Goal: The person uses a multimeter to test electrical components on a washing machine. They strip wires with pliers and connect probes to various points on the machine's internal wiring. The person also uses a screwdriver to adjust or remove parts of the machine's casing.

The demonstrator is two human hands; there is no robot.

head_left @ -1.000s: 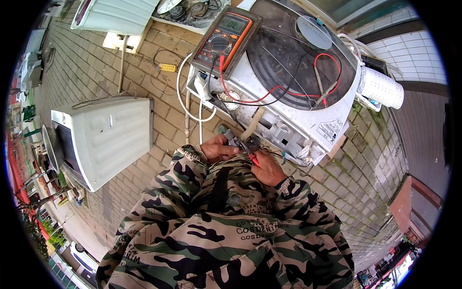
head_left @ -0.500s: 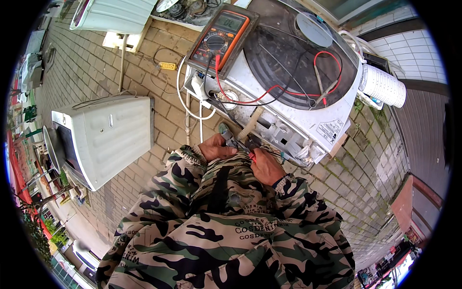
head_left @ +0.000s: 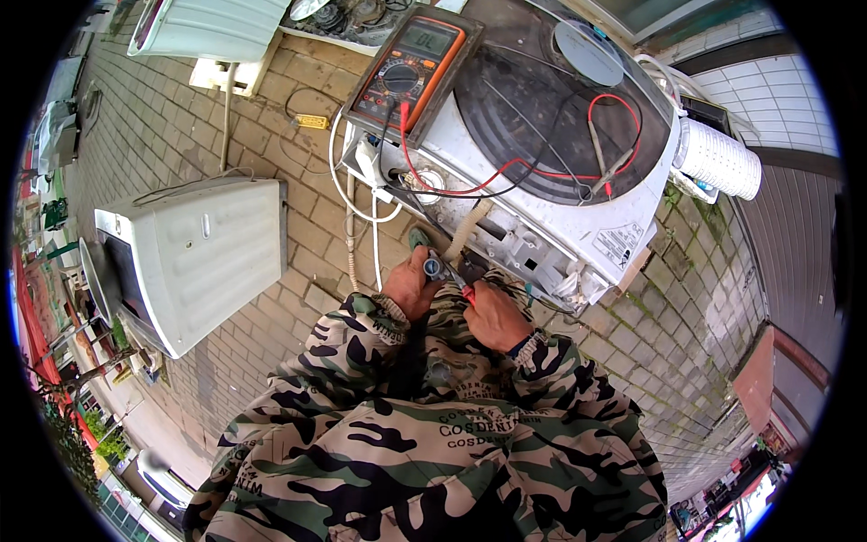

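Note:
My left hand [head_left: 411,286] is closed around a small grey part [head_left: 433,266], whose round, ringed end faces up. In my right hand [head_left: 498,318] is a red-handled screwdriver [head_left: 469,294], its thin shaft reaching toward the grey part. Whether the tip touches the part is too small to tell. Both hands are close together above my lap. Just beyond them is an opened white appliance [head_left: 623,212] with a ribbed beige hose [head_left: 468,228] hanging from its near side. An orange and black multimeter [head_left: 406,72] rests on its far left corner.
Red and black test leads [head_left: 517,163] lie across the appliance's dark top beside pliers [head_left: 610,175]. A round, glassy disc [head_left: 589,54] sits farther back. Another white appliance [head_left: 203,257] stands at left on the brick paving. At right is a white ribbed duct [head_left: 720,161].
My left hand has turned and lifted the grey part slightly, so its round end now shows. The right hand stays nearly in place with the screwdriver.

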